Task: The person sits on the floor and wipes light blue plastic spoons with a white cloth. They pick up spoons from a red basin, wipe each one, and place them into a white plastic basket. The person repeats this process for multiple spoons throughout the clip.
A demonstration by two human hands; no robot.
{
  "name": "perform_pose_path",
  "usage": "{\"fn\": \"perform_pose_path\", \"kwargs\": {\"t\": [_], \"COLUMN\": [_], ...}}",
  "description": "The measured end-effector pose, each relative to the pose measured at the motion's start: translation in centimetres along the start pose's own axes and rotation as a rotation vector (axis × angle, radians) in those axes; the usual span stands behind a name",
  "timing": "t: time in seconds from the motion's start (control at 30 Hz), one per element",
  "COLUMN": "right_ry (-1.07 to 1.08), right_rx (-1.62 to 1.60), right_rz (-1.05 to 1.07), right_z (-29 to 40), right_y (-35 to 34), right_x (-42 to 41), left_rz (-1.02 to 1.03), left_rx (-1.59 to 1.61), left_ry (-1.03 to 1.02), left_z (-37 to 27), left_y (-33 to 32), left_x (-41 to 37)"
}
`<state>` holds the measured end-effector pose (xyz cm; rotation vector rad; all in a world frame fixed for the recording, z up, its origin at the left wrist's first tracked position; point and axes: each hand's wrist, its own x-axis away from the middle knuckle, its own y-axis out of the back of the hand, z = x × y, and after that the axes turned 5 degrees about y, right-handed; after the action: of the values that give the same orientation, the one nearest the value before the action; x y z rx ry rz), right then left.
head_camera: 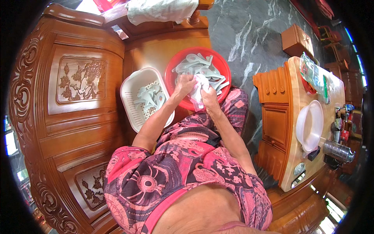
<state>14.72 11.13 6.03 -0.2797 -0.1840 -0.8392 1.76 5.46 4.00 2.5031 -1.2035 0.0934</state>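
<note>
My left hand [186,84] and my right hand [209,96] both grip a white and pink cloth [199,87], held bunched between them. They are over the near part of a red plastic basin [169,65], which holds many pale ceramic soup spoons [194,63] piled loosely. Whether a spoon is inside the cloth I cannot tell. Left of the basin stands a white plastic basket [127,101] with a slotted bottom, and more such spoons [149,98] lie in it. My left forearm passes over the basket's right side.
Basin and basket rest on a wooden bench seat [146,55] with a carved backrest [79,79] at left. A white cloth [163,11] hangs over its far armrest. At right, a table [295,96] bears a white bowl [309,125], a clear plastic jar [339,151] and a plastic bag [312,76].
</note>
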Motion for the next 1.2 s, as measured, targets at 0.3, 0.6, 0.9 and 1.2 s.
{"fn": "perform_pose_path", "kwargs": {"t": [0.3, 0.6, 0.9, 1.2], "right_ry": [0.076, 0.075, 0.250, 0.185], "right_rx": [-0.073, 0.027, 0.288, -0.016], "right_rz": [-0.022, 0.043, 0.023, 0.019], "right_z": [1.6, 1.5, 0.3, 1.7], "right_y": [-0.8, 0.7, 0.1, -1.1], "right_x": [2.0, 0.5, -0.9, 2.3], "left_rz": [-0.267, -0.162, -0.233, -0.151], "left_rx": [-0.086, -0.087, -0.126, 0.224], "left_ry": [-0.032, -0.056, -0.084, 0.195], "left_z": [-2.4, -3.3, -3.9, -1.1], "left_y": [1.3, -0.3, 1.0, 1.2], "left_x": [-1.5, 2.3, 1.4, -0.2]}}
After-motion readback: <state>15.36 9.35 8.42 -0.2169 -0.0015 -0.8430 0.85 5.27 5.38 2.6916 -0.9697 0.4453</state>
